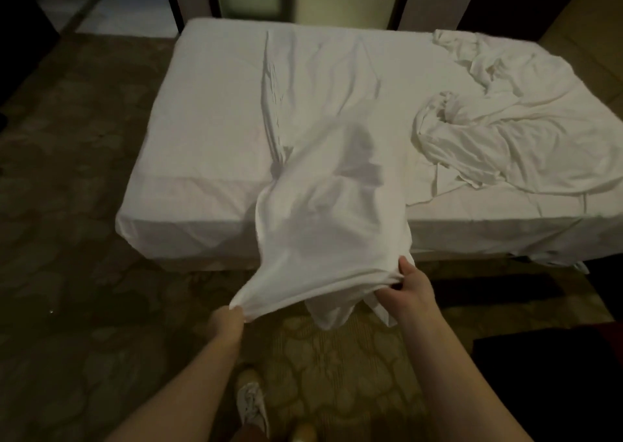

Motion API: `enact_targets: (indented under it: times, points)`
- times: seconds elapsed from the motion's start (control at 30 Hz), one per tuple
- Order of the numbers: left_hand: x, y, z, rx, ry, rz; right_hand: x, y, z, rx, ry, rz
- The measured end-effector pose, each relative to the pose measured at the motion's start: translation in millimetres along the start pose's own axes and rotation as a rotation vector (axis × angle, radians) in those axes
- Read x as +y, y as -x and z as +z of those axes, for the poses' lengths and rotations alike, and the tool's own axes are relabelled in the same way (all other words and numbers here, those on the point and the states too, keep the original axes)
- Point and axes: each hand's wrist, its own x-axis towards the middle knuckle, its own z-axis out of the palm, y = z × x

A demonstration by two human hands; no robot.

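Though left hand [226, 320] and right hand [409, 285] grip the sheet [320, 212], left fingertips hide — inside cloth.

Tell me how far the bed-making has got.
Done: the mattress already wears a smooth white cover. In hand: the left hand and right hand grip the near edge of a white sheet, bunched down the middle. Left: spreading it flat and dealing with the crumpled sheet on the right.

A bedroom — white-sheeted bed [209, 158]; patterned carpet [77, 178].
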Motion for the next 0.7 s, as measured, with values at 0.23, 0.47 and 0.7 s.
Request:
enact_targets:
  times: [0.23,0.47,0.7]
  points:
    - [20,87,91,-0.767,0.937,-0.543,11,-1,8,-0.044,-0.071,-0.064]
    - [95,124,111,-0.821,1.293,-0.353,25,2,15,-0.022,-0.118,-0.102]
    - [132,115,107,-0.536,1.361,-0.315,4,1,6,0.068,-0.040,-0.392]
